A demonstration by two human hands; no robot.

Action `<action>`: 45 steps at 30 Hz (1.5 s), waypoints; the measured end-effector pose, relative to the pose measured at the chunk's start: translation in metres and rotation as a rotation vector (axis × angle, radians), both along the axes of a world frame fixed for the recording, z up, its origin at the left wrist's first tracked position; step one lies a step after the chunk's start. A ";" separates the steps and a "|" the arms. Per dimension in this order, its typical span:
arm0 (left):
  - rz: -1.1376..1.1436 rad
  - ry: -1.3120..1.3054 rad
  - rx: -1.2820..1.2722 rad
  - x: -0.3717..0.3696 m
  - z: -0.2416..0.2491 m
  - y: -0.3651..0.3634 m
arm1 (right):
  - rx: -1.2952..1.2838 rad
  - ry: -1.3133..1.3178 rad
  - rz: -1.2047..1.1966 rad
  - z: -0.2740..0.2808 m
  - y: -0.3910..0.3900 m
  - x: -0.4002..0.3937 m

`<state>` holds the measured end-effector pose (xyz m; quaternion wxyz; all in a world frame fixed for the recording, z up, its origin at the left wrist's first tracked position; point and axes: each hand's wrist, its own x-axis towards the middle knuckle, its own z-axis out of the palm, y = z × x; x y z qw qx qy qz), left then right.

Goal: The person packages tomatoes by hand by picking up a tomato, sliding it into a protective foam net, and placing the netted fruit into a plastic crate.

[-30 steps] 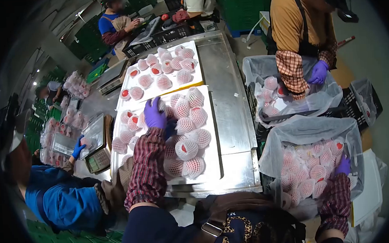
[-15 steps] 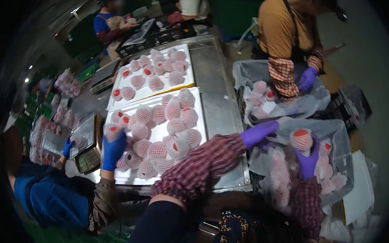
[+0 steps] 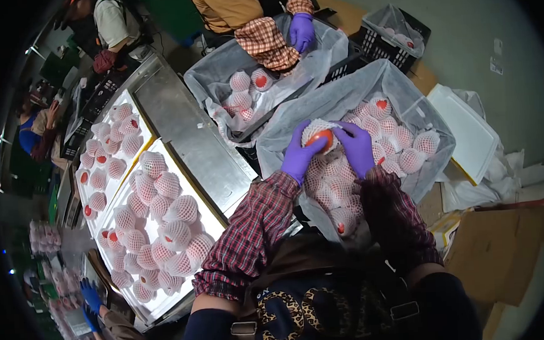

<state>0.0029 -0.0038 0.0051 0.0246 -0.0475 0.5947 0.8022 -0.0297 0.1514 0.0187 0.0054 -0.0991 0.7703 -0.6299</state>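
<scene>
In front of me I hold one round orange-red fruit (image 3: 321,138) in a white foam net, the net pulled back so that its skin shows. My left hand (image 3: 299,155), gloved in purple, grips it from the left with the thumb across the skin. From the right, the fingers of my right hand (image 3: 357,148), also in purple, close on the net's edge. Below both hands stands a crate lined with translucent plastic (image 3: 433,138), holding many netted fruits (image 3: 340,188).
Left of me, white foam trays (image 3: 183,174) of netted fruit lie on a metal table (image 3: 186,125). A co-worker's purple-gloved hand (image 3: 302,32) is over another lined crate (image 3: 333,47). A black crate (image 3: 379,41), a white lid (image 3: 463,126) and cardboard (image 3: 497,247) are at the right.
My view has swung right towards the crates. My left hand has come over to the fruit that my right hand held alone, and both hands are on it now.
</scene>
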 end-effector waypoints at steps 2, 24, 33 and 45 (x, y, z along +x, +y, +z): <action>-0.034 -0.087 0.007 -0.001 0.004 -0.001 | -0.408 -0.319 0.004 0.002 0.003 -0.001; -0.150 -0.283 0.484 -0.009 0.000 0.000 | -0.521 -0.216 -0.003 0.006 0.004 -0.013; -0.039 0.033 -0.199 -0.007 -0.013 0.007 | -0.421 -0.568 0.127 0.000 0.004 0.000; -0.264 -0.314 0.711 -0.002 0.023 -0.010 | -0.229 -0.229 -0.187 -0.009 0.012 -0.013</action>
